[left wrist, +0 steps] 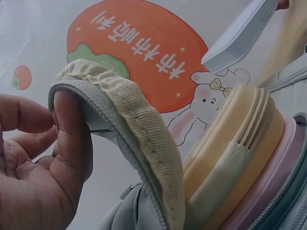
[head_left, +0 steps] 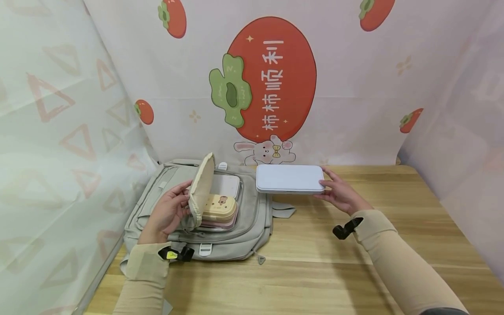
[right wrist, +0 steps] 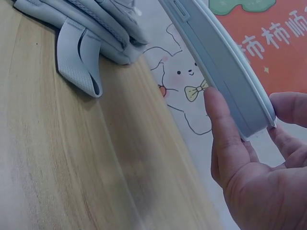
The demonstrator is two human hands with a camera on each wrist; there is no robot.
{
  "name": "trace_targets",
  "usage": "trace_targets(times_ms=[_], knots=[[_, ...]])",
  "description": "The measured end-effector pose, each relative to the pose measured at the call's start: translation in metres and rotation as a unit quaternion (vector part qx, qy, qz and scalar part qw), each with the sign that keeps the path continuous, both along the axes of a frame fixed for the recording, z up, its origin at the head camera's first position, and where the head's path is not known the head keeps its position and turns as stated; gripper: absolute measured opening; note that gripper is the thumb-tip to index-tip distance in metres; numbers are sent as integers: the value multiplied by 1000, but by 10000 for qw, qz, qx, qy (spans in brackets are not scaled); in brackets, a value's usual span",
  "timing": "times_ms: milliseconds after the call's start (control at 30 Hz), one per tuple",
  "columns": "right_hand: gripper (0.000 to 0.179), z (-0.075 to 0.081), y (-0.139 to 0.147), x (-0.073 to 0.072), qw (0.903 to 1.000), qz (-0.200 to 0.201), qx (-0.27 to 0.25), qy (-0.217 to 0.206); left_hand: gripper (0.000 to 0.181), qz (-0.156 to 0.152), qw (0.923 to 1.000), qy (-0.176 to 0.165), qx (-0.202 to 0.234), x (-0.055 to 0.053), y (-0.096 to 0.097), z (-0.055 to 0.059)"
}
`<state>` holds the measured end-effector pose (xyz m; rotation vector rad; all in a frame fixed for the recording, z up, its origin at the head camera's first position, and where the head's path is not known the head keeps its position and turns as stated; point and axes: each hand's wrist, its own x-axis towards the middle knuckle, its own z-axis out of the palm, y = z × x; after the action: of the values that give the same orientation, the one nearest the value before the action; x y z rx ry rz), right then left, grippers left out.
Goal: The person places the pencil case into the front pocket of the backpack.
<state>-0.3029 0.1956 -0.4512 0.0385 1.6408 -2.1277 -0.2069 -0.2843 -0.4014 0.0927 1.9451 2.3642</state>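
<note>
A grey backpack (head_left: 252,236) lies flat on the wooden table, its front pocket unzipped. My left hand (head_left: 171,209) pinches the edge of the cream-lined pocket flap (left wrist: 139,115) and holds it upright. Inside the pocket lie a yellow zipped case (head_left: 222,205) with a small bear print, a pink case (left wrist: 280,172) under it, and a white flat case (head_left: 232,183) behind. Off to the right, my right hand (head_left: 341,192) grips the right end of a pale blue-white rectangular case (head_left: 290,178), thumb on top and fingers below. The case is raised above the table beside the backpack.
The wooden table (head_left: 315,271) extends right and in front of the backpack. A grey strap loop (right wrist: 79,62) sticks out from the bag's right side. Printed cloth (head_left: 346,87) hangs behind the table and at both sides.
</note>
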Motion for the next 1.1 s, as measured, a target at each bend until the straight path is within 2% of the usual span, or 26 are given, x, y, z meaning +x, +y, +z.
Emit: trace_targets(times_ms=[200, 600, 1100], knots=[[68, 2, -3, -1, 9999, 49, 82, 143, 46, -25, 10000, 52, 63, 0, 1, 0], [69, 7, -19, -3, 9999, -87, -93, 17, 50, -51, 10000, 20, -19, 0, 3, 2], [66, -5, -42, -1, 9998, -156, 74, 60, 44, -85, 9998, 59, 168, 1, 3, 0]])
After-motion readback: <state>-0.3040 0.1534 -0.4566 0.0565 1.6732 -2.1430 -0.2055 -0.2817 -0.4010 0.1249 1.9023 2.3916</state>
